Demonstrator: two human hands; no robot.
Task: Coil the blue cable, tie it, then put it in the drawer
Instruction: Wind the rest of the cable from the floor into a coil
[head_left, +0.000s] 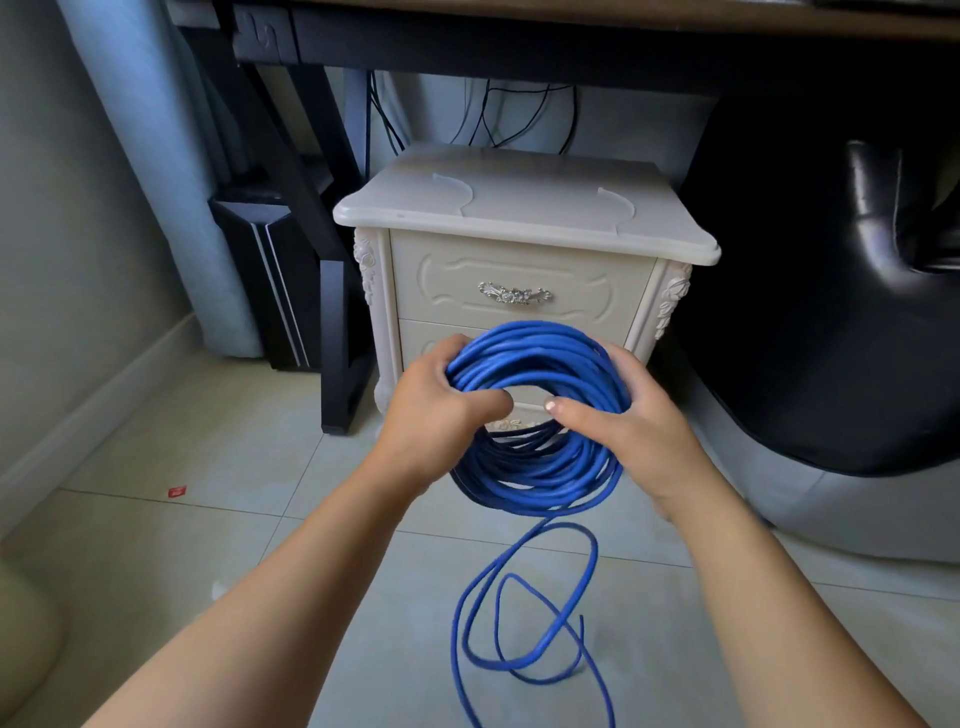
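Observation:
A thick coil of blue cable (540, 467) hangs in the air in front of a cream nightstand. My left hand (436, 410) grips the coil's left side, fingers curled round the strands. On the coil's right side my right hand (623, 421) holds the bundle, thumb reaching into the middle opening. A loose tail of the same cable drops from the coil's bottom and loops on the floor tiles (524, 623). The nightstand's top drawer (519, 291) is closed and has a silver handle (514, 294). The coil hides most of the lower drawer.
The nightstand (519, 208) stands under a dark desk (519, 47) with black cables hanging behind. A black desk leg (337, 343) and a dark computer tower (270, 280) are at left. A black chair (857, 312) fills the right. A small red scrap (177, 491) lies on the tiles.

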